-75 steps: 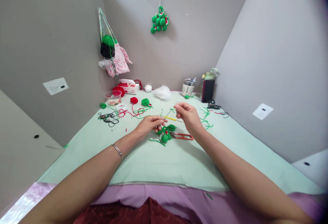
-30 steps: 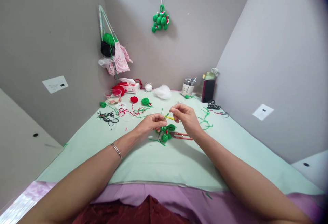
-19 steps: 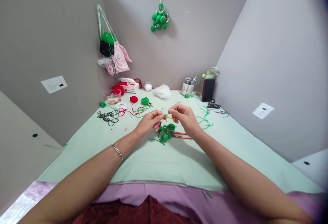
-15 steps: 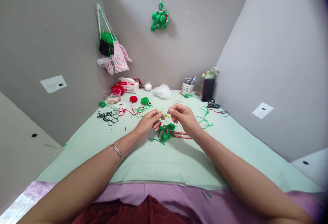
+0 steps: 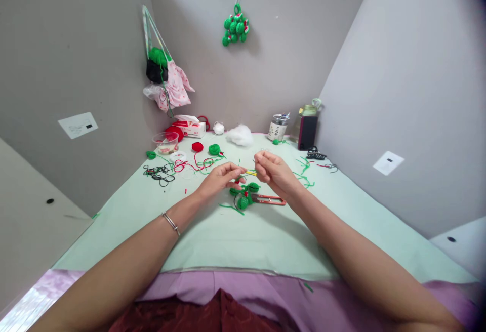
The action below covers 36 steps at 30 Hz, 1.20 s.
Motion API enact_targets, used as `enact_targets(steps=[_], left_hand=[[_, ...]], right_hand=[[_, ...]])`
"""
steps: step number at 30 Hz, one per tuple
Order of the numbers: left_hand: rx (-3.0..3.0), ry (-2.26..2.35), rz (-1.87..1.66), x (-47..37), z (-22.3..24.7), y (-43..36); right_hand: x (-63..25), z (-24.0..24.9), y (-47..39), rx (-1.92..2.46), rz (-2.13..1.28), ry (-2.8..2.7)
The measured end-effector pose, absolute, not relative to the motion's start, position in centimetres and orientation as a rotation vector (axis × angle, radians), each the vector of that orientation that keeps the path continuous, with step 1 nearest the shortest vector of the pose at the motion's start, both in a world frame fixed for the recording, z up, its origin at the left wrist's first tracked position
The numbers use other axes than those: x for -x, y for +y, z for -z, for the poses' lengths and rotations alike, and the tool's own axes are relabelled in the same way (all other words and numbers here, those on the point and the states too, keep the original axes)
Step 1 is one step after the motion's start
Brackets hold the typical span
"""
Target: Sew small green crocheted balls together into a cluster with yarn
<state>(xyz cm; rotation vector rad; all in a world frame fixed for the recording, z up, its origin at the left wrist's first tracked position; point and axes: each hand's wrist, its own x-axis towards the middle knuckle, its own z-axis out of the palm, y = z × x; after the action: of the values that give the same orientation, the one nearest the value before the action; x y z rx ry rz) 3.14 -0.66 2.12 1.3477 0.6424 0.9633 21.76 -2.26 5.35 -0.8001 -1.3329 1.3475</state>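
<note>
My right hand point(image 5: 276, 171) is closed around a thin yellow crochet hook point(image 5: 251, 173), which points left toward my other hand. The fingertips of my left hand point(image 5: 224, 177) pinch green yarn point(image 5: 243, 177) by the hook's tip; the small piece there is mostly hidden by my fingers. Just below both hands, green crocheted balls point(image 5: 243, 203) with red bits lie on the table. A pair of orange-handled thread snips point(image 5: 269, 199) rests against them, under my right wrist.
The pale green tabletop point(image 5: 243, 246) carries red yarn point(image 5: 197, 147), green yarn point(image 5: 214, 149), black cord point(image 5: 159, 172), white stuffing point(image 5: 240, 135), a plastic tub point(image 5: 166, 142), a tissue box point(image 5: 192, 128), a pen can point(image 5: 277, 128) and a phone point(image 5: 307, 132). Grey partitions surround it.
My right hand has shifted slightly right and turned a little, away from my left hand. My left fingers have moved slightly right. The things on the table stay put.
</note>
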Motion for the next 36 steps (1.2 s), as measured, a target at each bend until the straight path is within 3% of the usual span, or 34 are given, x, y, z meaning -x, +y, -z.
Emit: enact_targets(steps=[5,12,18,22,29,36], left_hand=[[-1.557,0.798,-1.054,-2.4,-1.5,0.3],[-2.145,0.884,-0.819,-2.5,-0.2,-0.3],[-1.721,0.766,-0.907,-2.2,-1.0,0.3],[-1.483,0.656,-0.911,-1.9,-1.0,0.8],[-1.308,0.572,-0.897,-1.8,-1.8,0.5],[-1.261,0.542,-0.906,-1.6,-2.8,-0.2]], right_hand=[[-23.4,-5.3,-0.7,0.894,-1.181,-1.155],[-24.0,-5.1,-0.2,1.039,-0.987,-1.255],[-23.6,-4.9,-1.0,1.179,-0.776,-1.857],[-23.2,-4.6,-1.4,1.045,-0.875,-2.109],[-23.1,-3.3,-0.7,1.072,-0.919,-1.974],[-22.9,-3.7,-1.0,1.158,-0.397,-1.915]])
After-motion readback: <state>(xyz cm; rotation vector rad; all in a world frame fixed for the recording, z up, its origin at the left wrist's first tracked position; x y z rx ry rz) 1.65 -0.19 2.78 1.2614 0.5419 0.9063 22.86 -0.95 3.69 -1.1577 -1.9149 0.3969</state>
